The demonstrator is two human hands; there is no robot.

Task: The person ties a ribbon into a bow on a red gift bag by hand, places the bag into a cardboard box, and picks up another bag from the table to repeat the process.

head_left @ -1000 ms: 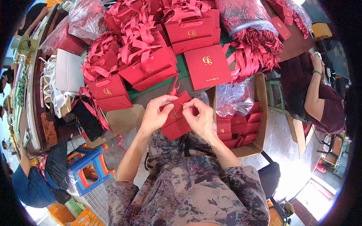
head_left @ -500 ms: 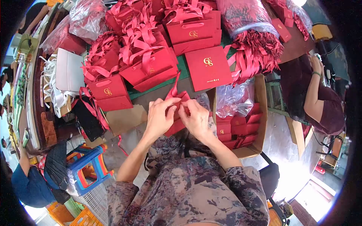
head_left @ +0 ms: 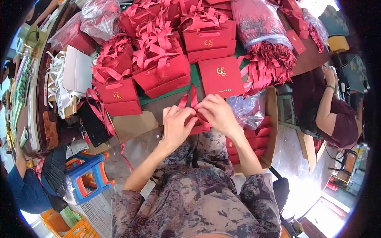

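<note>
In front of my lap a small red paper gift bag [head_left: 198,129] is partly hidden behind my fingers. My left hand [head_left: 177,123] is closed at the bag's left side, its thumb and index finger pinched on the upper edge. Close beside it, my right hand [head_left: 220,116] pinches red ribbon [head_left: 194,96] near the bag's top, and a loop of that ribbon stands up between the hands. The exact spot under the fingertips is hidden. Just beyond lies a flat red square piece with a gold logo [head_left: 221,77].
Rows of red gift bags with ribbon handles [head_left: 162,75] fill the table's far side. A plastic-wrapped bundle of red ribbons [head_left: 264,43] lies right of them. At my right a cardboard box [head_left: 271,131] holds red bags. A co-worker's arm [head_left: 327,99] is farther right; blue stools [head_left: 89,174] stand left.
Both hands have shifted slightly, the right one higher and turned over the bag's top. The ribbon, earlier one upright strip, now forms a loop. The view has moved a little.
</note>
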